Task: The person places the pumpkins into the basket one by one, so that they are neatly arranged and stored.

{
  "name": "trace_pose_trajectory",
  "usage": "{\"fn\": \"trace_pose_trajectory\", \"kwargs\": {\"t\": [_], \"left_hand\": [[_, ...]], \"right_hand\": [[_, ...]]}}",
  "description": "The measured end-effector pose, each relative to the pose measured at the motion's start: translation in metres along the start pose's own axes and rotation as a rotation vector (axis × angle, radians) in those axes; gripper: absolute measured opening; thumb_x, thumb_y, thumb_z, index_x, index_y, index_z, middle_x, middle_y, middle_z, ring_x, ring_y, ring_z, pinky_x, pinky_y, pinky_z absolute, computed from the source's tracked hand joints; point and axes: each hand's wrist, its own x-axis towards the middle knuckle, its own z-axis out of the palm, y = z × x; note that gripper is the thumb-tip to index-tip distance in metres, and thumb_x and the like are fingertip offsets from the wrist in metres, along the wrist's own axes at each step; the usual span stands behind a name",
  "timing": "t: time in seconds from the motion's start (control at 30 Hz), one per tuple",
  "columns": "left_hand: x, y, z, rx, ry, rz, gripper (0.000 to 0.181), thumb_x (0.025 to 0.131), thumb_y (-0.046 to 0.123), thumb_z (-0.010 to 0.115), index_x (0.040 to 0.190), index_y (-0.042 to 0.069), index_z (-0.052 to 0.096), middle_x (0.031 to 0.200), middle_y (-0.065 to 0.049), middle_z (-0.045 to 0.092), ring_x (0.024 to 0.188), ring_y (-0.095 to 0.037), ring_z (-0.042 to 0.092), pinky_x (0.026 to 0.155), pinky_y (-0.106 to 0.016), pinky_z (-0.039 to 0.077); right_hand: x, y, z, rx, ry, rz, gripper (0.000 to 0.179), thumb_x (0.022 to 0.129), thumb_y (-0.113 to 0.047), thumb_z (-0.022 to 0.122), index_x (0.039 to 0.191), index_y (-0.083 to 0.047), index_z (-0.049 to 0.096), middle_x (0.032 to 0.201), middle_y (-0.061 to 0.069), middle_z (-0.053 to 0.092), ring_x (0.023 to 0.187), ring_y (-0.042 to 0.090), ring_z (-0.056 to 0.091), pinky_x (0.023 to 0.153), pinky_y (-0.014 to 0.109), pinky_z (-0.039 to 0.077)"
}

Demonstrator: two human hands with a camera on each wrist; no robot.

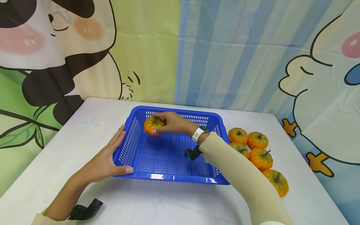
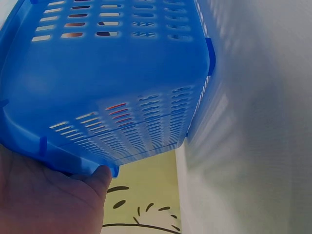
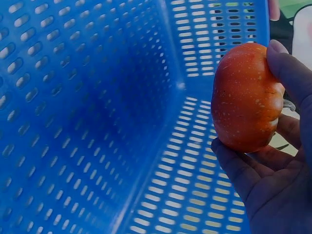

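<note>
A blue plastic basket (image 1: 174,153) with slotted walls stands on the white table. Over its back left part, my right hand (image 1: 174,122) grips a small orange pumpkin (image 1: 152,125) between thumb and fingers. From the right wrist view, that pumpkin (image 3: 246,97) is held apart from the basket's bottom, its smooth orange underside showing. My left hand (image 1: 105,161) rests at the basket's left side, fingers extended along the rim and thumb on the front left corner. In the left wrist view part of this hand (image 2: 53,195) touches the rim from outside.
Several orange-green pumpkins (image 1: 261,158) lie in a cluster on the table, right of the basket; my right sleeve (image 1: 239,175) passes in front of them. Behind the table hangs a cartoon-printed curtain (image 1: 149,53). Black wrist devices (image 1: 85,211) sit on both wrists.
</note>
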Motion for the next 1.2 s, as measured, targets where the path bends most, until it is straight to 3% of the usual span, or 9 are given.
{"fn": "trace_pose_trajectory", "kwargs": {"t": [0.23, 0.6, 1.0, 1.2], "left_hand": [[0.0, 0.002, 0.001, 0.014, -0.005, 0.001, 0.118, 0.073, 0.034, 0.083, 0.157, 0.013, 0.002, 0.162, 0.007, -0.008, 0.145, -0.041, 0.006, 0.101, -0.07, 0.026], [0.0, 0.001, 0.0, 0.014, -0.003, -0.012, 0.118, 0.074, 0.035, 0.083, 0.157, 0.013, 0.003, 0.162, 0.007, -0.009, 0.145, -0.041, 0.005, 0.102, -0.071, 0.024], [-0.001, 0.0, -0.001, 0.032, -0.001, -0.007, 0.117, 0.074, 0.036, 0.082, 0.157, 0.012, 0.004, 0.162, 0.006, -0.008, 0.145, -0.041, 0.007, 0.101, -0.07, 0.027], [0.0, 0.0, -0.001, 0.031, -0.001, -0.001, 0.116, 0.075, 0.036, 0.082, 0.157, 0.014, 0.003, 0.162, 0.006, -0.009, 0.145, -0.043, 0.008, 0.1, -0.07, 0.028]], "right_hand": [[0.004, 0.009, 0.012, -0.076, -0.066, -0.011, 0.071, 0.088, -0.036, 0.073, 0.145, -0.005, 0.045, 0.128, 0.005, 0.059, 0.107, 0.013, 0.053, 0.093, 0.021, 0.045], [0.015, 0.005, 0.025, -0.114, -0.122, -0.003, 0.072, 0.088, -0.038, 0.072, 0.145, -0.004, 0.045, 0.127, 0.006, 0.06, 0.106, 0.013, 0.053, 0.094, 0.022, 0.043], [0.024, 0.0, 0.034, -0.095, -0.099, -0.051, 0.072, 0.086, -0.04, 0.074, 0.141, -0.001, 0.048, 0.122, 0.007, 0.061, 0.1, 0.013, 0.055, 0.089, 0.021, 0.046], [0.025, -0.002, 0.034, -0.102, -0.09, -0.033, 0.071, 0.086, -0.04, 0.074, 0.142, -0.002, 0.048, 0.126, 0.007, 0.06, 0.104, 0.012, 0.054, 0.094, 0.021, 0.044]]}}
